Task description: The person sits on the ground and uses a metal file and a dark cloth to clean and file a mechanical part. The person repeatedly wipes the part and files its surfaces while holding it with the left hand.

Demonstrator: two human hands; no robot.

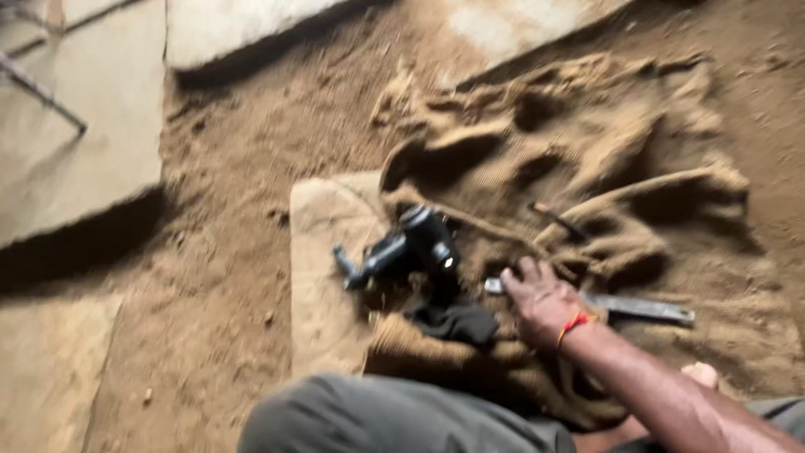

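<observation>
— Brown burlap sacking [587, 168], crumpled into folds, covers most of the sandy ground [235, 277]. Do you see the arm coming in from the lower right?

— Yes, that is the person's right hand [541, 298], with a red thread band [574, 323] around the wrist. It lies palm down on the sacking, fingers spread and loosely curled. It is not closed around anything.

— What is under it?

— A long flat metal bar [646, 309], grey, lying nearly level across the cloth. The hand rests on its left end; the rest of the bar sticks out to the right of the wrist. Whether the fingertips press it or only touch it, I cannot tell, since the picture is blurred.

— And the dark thing beside the hand?

— A black power tool [419, 247], just to the left of the hand, lying on its side with its handle pointing left over a flat stone slab [323, 260]. A dark cloth [457, 323] lies just below it, near the hand.

— Anything else on the sacking?

— A small wooden-handled tool [553, 218], above the hand, tucked among the folds. It is too blurred to name.

— The other hand?

— The left hand is out of view. Only a knee in grey-green trousers [394, 415] shows at the bottom edge, and pale stone slabs [92, 143] lie at the upper left.
</observation>
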